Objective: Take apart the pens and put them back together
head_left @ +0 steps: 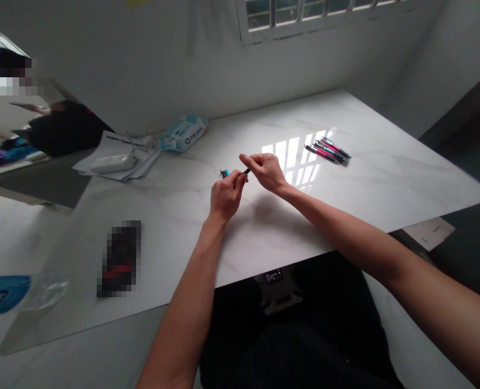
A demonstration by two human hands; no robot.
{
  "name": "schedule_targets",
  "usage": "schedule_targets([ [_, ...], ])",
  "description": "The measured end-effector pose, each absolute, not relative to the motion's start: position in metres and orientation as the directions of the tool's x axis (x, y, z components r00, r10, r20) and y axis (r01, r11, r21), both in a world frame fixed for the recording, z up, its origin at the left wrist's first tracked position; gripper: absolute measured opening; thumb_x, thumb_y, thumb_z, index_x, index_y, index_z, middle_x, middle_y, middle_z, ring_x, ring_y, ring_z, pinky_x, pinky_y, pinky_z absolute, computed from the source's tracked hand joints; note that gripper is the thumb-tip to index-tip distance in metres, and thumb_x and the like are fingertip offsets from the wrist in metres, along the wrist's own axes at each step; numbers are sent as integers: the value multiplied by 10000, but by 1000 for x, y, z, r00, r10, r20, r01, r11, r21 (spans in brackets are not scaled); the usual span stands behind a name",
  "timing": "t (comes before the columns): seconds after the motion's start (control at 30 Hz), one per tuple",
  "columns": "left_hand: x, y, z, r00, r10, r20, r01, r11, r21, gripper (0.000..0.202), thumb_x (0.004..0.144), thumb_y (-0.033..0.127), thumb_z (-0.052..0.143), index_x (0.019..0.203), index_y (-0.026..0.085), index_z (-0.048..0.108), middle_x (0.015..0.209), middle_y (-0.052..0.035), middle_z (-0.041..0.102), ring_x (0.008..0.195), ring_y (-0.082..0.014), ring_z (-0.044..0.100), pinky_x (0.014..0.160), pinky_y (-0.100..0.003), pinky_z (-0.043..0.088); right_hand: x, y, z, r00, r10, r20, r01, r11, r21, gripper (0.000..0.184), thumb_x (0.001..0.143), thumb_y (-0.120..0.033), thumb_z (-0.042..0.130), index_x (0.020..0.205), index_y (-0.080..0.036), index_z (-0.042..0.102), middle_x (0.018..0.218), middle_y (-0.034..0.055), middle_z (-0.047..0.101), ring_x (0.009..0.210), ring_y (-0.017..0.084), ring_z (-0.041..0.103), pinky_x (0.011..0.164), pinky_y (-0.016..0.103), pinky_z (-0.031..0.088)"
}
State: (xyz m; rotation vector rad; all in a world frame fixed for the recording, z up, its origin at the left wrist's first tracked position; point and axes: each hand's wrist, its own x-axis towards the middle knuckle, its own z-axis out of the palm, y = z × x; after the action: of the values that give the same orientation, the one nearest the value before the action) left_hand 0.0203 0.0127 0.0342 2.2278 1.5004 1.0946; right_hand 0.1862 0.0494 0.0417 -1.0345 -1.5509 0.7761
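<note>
"Where does the slim dark rod (247,171) sit?"
"Between the hands: the left hand (225,197) pinches it, and the right hand (268,170) curls closed about its other end."
"And around the grip?"
"Smooth, veined white tabletop (175,216) below; slender red-and-black pens (329,151) off to its right."
"Anything unclear?"
"Fingers cover both rod ends; small blue-and-black pieces (224,173) behind the left knuckles are partly hidden."

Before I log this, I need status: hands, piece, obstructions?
Left hand, right hand both on dark slim piece, partly hidden. Small blue-black things just past left hand; pens farther right.
</note>
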Motion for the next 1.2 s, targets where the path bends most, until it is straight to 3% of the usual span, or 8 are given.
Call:
schedule_targets([
  [0.3,22,15,31,161,897,411,651,-409,639,526,1076,603,433,765,236,644,616,-11,541,575,-192,458,647,-329,299,185,54,38,-71,894,443,201,448,-871,716,923,-855,528,639,-246,282,641,-40,246,626,136,283,576,298,252],
  [0.83,16,20,28,105,897,429,632,-393,668,587,1089,642,350,764,223,599,670,-27,599,623,-176,546,651,-327,366,188,57,44,-168,917,361,-26,362,-932,642,755,-845,760,767,-221,612,729,-13,584,684,129,490,598,263,403],
  [1.0,15,20,29,84,908,411,634,-367,681,618,1073,693,339,770,221,599,668,-37,599,649,-185,572,641,-327,383,188,65,39,-224,903,367,-101,353,-930,664,768,-828,767,902,-182,696,817,18,683,727,123,562,597,241,438],
  [1.2,14,23,26,71,925,374,561,-347,752,629,1047,742,354,733,233,549,605,-16,521,575,-176,494,571,-330,361,191,71,35,-279,891,358,-131,333,-934,580,823,-732,789,1026,-190,748,970,43,758,792,127,618,616,224,488],
])
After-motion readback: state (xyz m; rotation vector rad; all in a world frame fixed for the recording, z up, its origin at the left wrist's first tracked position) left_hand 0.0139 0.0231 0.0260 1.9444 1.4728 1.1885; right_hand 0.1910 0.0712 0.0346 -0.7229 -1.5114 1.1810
